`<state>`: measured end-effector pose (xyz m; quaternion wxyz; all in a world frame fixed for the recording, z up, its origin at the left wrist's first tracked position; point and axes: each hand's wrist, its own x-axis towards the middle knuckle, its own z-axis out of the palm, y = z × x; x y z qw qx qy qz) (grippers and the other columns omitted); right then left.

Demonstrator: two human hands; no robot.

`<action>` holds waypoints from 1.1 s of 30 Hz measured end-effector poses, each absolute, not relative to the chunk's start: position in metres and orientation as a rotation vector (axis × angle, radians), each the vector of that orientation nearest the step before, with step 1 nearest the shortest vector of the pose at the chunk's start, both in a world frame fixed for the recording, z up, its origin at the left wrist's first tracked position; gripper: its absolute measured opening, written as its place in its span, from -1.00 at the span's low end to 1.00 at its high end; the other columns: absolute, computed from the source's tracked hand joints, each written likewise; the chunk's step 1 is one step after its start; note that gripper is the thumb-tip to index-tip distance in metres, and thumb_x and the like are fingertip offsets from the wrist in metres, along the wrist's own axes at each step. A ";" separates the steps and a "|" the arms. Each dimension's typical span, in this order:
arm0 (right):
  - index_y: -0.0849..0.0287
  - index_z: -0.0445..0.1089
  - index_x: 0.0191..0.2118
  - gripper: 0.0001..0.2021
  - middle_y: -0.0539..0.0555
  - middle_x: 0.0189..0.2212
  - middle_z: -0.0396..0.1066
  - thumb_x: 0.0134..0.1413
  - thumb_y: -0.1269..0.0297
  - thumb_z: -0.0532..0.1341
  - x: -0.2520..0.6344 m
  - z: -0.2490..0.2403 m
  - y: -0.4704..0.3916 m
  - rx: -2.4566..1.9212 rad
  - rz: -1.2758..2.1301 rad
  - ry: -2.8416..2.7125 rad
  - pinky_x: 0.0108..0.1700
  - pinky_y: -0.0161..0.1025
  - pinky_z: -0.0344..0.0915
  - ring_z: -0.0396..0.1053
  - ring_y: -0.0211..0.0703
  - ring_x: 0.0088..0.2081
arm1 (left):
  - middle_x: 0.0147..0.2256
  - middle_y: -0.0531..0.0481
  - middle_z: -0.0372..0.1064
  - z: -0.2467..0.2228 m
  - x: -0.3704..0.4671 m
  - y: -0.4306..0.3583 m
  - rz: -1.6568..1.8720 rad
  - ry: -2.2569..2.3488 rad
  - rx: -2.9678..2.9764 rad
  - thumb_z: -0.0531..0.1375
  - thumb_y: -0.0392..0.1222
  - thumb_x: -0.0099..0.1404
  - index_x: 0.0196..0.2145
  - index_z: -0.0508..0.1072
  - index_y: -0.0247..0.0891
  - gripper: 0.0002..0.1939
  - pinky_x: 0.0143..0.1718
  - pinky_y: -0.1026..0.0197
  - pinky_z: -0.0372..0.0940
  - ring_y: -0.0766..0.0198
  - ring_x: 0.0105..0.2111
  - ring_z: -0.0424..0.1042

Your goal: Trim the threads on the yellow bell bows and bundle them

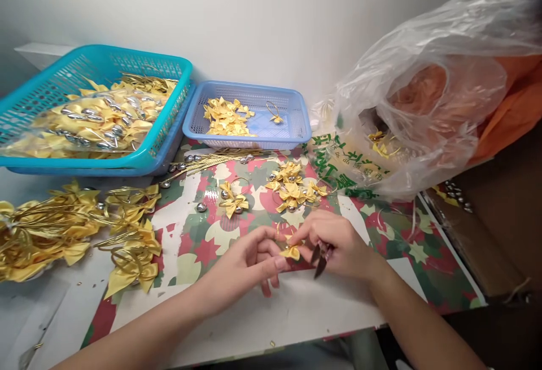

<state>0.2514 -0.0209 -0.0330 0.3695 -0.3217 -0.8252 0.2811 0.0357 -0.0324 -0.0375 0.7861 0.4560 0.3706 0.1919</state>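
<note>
My left hand reaches in from the lower left, its thumb and fingers closed on the left side of a small yellow ribbon bow. My right hand pinches the same bow from the right with its fingertips. Tucked in the right palm is a small dark-bladed tool, perhaps scissors; its handles are mostly hidden. A thin gold tie loops up from the held bow. Just beyond the hands lies a cluster of yellow bows with silver bells, and left of it a smaller group of bows.
A teal basket holds bagged bows and bells. A blue basket contains loose bows. Gold-tied bows are heaped at left. Gold cords and loose bells lie behind. A clear plastic bag bulges at right.
</note>
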 end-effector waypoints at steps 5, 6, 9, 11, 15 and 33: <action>0.11 0.17 -0.52 -0.72 0.02 -0.40 0.59 0.09 0.54 0.21 0.238 -0.045 -0.025 -0.641 0.384 -2.092 -0.37 -0.25 0.27 0.43 -0.23 -0.41 | -0.36 0.03 0.38 -0.041 0.039 -0.032 0.423 0.790 0.747 0.32 -0.05 0.15 -0.08 0.28 -0.19 -0.56 -0.44 0.27 0.39 0.33 -0.43 0.40; 0.11 0.18 -0.52 -0.72 0.02 -0.39 0.59 0.09 0.54 0.22 0.238 -0.047 -0.025 -0.632 0.350 -2.093 -0.37 -0.25 0.27 0.43 -0.23 -0.40 | -0.36 0.04 0.38 -0.042 0.039 -0.031 0.442 0.795 0.723 0.32 -0.08 0.15 -0.08 0.30 -0.19 -0.58 -0.43 0.27 0.39 0.33 -0.42 0.41; 0.11 0.22 -0.55 -0.72 0.01 -0.37 0.59 0.11 0.53 0.22 0.238 -0.049 -0.025 -0.620 0.278 -2.100 -0.35 -0.24 0.28 0.44 -0.23 -0.36 | -0.35 0.03 0.38 -0.043 0.038 -0.030 0.486 0.777 0.611 0.33 -0.13 0.11 -0.10 0.34 -0.19 -0.59 -0.43 0.24 0.42 0.30 -0.42 0.44; 0.12 0.23 -0.58 -0.69 -0.01 -0.38 0.59 0.12 0.52 0.22 0.240 -0.049 -0.025 -0.629 0.252 -2.114 -0.33 -0.23 0.28 0.43 -0.24 -0.35 | -0.36 0.03 0.39 -0.042 0.037 -0.029 0.495 0.773 0.548 0.33 -0.11 0.09 -0.12 0.36 -0.20 -0.60 -0.45 0.25 0.42 0.31 -0.45 0.45; 0.13 0.23 -0.61 -0.67 -0.03 -0.34 0.59 0.12 0.53 0.23 0.243 -0.051 -0.025 -0.622 0.170 -2.151 -0.33 -0.22 0.26 0.42 -0.24 -0.34 | -0.45 0.04 0.42 -0.040 0.037 -0.027 0.473 0.792 0.522 0.34 -0.07 0.11 -0.15 0.35 -0.24 -0.60 -0.49 0.30 0.39 0.34 -0.54 0.45; 0.17 0.30 -0.41 -0.71 -0.05 -0.65 0.26 0.24 0.08 0.07 0.242 -0.035 -0.029 -1.139 0.170 -2.332 -0.53 -0.28 -0.01 0.16 -0.29 -0.62 | -0.46 0.04 0.49 -0.040 0.037 -0.027 0.805 1.123 0.875 0.36 -0.07 0.10 -0.28 0.42 -0.26 -0.69 -0.35 0.25 0.45 0.27 -0.45 0.52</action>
